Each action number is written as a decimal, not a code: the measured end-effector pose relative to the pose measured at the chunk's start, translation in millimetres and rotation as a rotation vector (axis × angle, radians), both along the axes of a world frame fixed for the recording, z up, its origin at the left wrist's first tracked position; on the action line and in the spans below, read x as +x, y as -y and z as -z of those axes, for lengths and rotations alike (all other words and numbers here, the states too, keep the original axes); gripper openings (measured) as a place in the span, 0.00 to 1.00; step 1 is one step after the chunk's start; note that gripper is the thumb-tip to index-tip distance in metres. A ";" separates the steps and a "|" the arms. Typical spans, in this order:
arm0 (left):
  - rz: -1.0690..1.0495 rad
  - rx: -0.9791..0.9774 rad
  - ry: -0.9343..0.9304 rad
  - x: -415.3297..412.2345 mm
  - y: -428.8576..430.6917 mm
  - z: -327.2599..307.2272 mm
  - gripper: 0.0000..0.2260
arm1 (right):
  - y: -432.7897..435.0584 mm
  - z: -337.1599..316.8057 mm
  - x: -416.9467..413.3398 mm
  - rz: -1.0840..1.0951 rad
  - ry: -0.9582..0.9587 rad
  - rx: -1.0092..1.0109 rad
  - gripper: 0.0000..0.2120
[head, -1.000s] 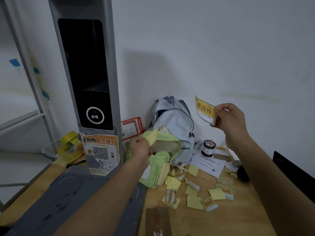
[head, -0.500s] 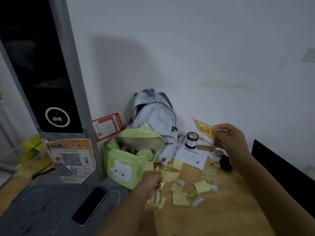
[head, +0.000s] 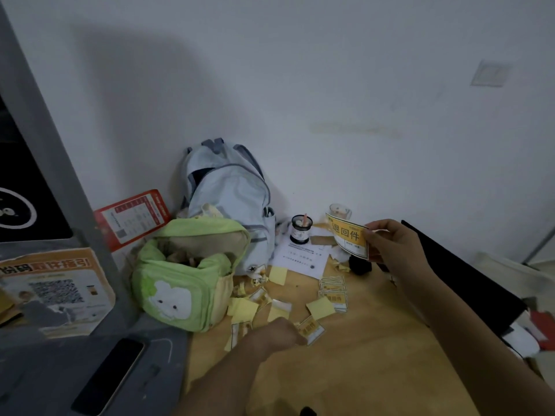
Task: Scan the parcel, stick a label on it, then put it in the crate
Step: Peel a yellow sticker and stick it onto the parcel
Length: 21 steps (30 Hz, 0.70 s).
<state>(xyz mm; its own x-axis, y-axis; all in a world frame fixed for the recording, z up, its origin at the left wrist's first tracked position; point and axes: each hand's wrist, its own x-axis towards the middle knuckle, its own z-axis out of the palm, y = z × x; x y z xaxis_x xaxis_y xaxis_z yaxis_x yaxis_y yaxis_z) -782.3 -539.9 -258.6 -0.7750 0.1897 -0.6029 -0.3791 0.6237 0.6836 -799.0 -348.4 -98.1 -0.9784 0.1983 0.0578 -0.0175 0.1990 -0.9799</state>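
My right hand (head: 396, 247) pinches a yellow label (head: 348, 238) with black characters by its right edge and holds it upright above the wooden table (head: 360, 370). My left hand (head: 271, 334) rests low on the table with its fingers curled, among several loose yellow backing papers (head: 242, 307) and a spare label (head: 312, 328). Nothing shows in that hand. A stack of unused labels (head: 333, 291) lies between the two hands. The grey scanner kiosk (head: 45, 175) stands at the left. No parcel or crate is in view.
A black phone (head: 111, 376) lies on the kiosk's grey base. A green bag (head: 189, 277) and a pale blue backpack (head: 228, 199) sit against the wall. A small dark jar (head: 301, 229), a white sheet (head: 300, 256) and a black panel (head: 450, 271) stand near my right hand.
My left hand dropped from the green bag to the table among the backing papers. My right hand lowered the label. The view swung right and down.
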 end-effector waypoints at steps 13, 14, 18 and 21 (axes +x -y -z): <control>-0.495 0.978 -0.131 -21.8 39.7 -108.0 0.19 | 52.3 4.7 1.5 -0.248 -0.149 0.408 0.15; -0.471 0.957 -0.169 -19.1 45.5 -111.1 0.16 | 58.5 4.9 2.0 -0.257 -0.158 0.407 0.17; -0.513 0.893 -0.323 -5.1 66.6 -112.5 0.05 | 79.8 8.2 4.0 -0.298 -0.191 0.346 0.20; -0.577 0.894 -0.385 8.0 82.1 -111.3 0.04 | 96.1 11.0 5.7 -0.341 -0.199 0.293 0.21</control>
<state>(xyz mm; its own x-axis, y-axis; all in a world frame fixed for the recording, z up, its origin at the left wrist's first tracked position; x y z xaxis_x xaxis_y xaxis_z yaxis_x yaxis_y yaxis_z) -774.3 -622.0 -147.3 -0.9911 -0.0131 -0.1323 -0.1196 -0.3469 0.9303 -793.3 -444.4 -109.0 -0.9492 -0.1838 0.2556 -0.3107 0.4160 -0.8547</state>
